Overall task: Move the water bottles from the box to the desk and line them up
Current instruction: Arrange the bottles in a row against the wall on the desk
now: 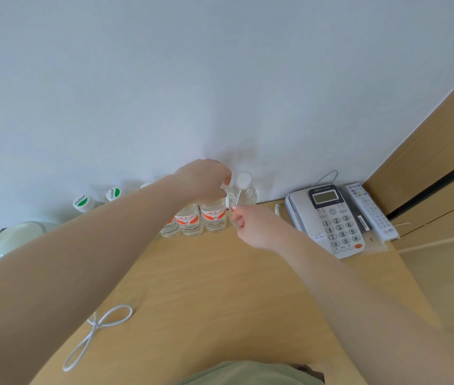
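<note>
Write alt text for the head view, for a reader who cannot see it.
Two bare hands adjust a row of water bottles standing against the wall on a wooden desk: the left hand grips one bottle's top, the right hand pinches the rightmost bottle. A telephone and remote lie right.

both hands [206, 177] [250, 223] extended forward, fingers curled

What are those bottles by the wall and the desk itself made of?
The water bottles look like thin clear plastic: see-through ribbed walls, printed orange labels, white caps. The desk looks like light wood or wood-grain laminate, matte, with faint grain lines; which one is unclear.
</note>
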Available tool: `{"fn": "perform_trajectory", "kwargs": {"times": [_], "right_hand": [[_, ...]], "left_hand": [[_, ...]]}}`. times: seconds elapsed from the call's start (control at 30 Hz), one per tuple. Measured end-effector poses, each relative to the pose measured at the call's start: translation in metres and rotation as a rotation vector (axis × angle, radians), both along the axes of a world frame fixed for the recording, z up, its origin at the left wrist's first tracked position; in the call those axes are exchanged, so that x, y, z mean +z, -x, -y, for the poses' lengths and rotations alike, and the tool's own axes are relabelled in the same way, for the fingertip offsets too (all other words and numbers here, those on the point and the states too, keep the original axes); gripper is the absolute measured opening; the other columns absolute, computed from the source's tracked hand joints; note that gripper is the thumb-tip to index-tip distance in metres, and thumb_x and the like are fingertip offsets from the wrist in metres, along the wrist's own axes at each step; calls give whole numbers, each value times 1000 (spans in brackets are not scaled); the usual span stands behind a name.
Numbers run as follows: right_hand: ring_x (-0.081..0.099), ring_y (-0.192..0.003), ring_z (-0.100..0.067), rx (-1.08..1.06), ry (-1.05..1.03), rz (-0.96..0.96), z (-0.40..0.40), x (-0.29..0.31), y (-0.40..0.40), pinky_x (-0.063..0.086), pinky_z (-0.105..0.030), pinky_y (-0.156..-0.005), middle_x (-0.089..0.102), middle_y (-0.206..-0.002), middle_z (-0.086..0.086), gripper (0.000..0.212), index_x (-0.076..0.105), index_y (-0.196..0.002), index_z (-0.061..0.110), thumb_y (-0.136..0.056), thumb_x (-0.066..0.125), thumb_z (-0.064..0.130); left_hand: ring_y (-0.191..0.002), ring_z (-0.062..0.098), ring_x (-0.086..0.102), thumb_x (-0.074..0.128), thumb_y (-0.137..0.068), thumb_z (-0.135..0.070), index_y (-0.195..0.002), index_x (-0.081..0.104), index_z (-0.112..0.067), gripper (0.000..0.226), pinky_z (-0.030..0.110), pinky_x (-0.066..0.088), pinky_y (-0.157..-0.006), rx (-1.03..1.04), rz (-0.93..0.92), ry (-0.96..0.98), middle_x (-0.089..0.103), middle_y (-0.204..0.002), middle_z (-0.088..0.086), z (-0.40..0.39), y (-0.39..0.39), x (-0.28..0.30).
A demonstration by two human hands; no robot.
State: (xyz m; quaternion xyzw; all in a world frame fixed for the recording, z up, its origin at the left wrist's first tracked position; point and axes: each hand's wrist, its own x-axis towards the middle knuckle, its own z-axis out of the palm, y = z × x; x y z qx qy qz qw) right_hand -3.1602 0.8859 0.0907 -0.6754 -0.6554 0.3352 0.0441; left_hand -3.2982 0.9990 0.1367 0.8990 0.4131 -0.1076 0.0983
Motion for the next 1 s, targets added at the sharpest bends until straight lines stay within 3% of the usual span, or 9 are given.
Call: {"fn": "perform_trajectory", "kwargs": {"times": [0.17,0.33,0.5,0.63,0.87,1.0], "right_hand": [[55,-114,-22,63,46,40,10,-5,-10,48,-37,-93,58,-127,-4,49,56,-132,19,-90,45,-2],[54,-117,-21,35,81,21,17,-9,-26,47,-34,-94,55,-130,-3,48,55,-132,19,-90,44,-2],[55,-113,-19,7,93,12,19,-10,-41,48,-31,-89,55,-129,-1,46,55,-131,20,-90,46,3],[56,-113,-20,1,89,-4,15,-10,-45,49,-33,-90,57,-130,-2,46,54,-132,19,-90,46,4],[56,-113,-21,8,91,-25,8,-11,-44,49,-36,-94,58,-129,-4,44,54,-133,19,-91,49,6],[56,-114,-21,9,100,-28,6,-12,-44,50,-37,-95,58,-128,-3,44,54,-134,19,-92,48,6]], "left_hand": [[-118,26,56,60,-96,-42,-139,48,-24,48,37,45,-89,40,48,0,58,-130,2,1,-19,0],[-114,29,58,56,-97,-48,-139,50,-28,47,33,41,-80,46,37,3,60,-128,6,2,-38,-8],[-111,27,58,58,-97,-35,-134,59,-30,37,31,41,-78,32,26,7,63,-125,4,0,-47,-4],[-116,23,55,62,-94,-30,-131,61,-34,37,30,39,-83,60,40,44,60,-132,-2,-5,-48,-2],[-111,22,57,64,-94,-23,-129,63,-35,37,30,37,-79,68,31,63,58,-134,-3,-7,-47,-1],[-93,17,50,63,-94,-15,-126,65,-35,38,29,37,-75,88,55,76,60,-131,-2,-7,-45,-1]]}}
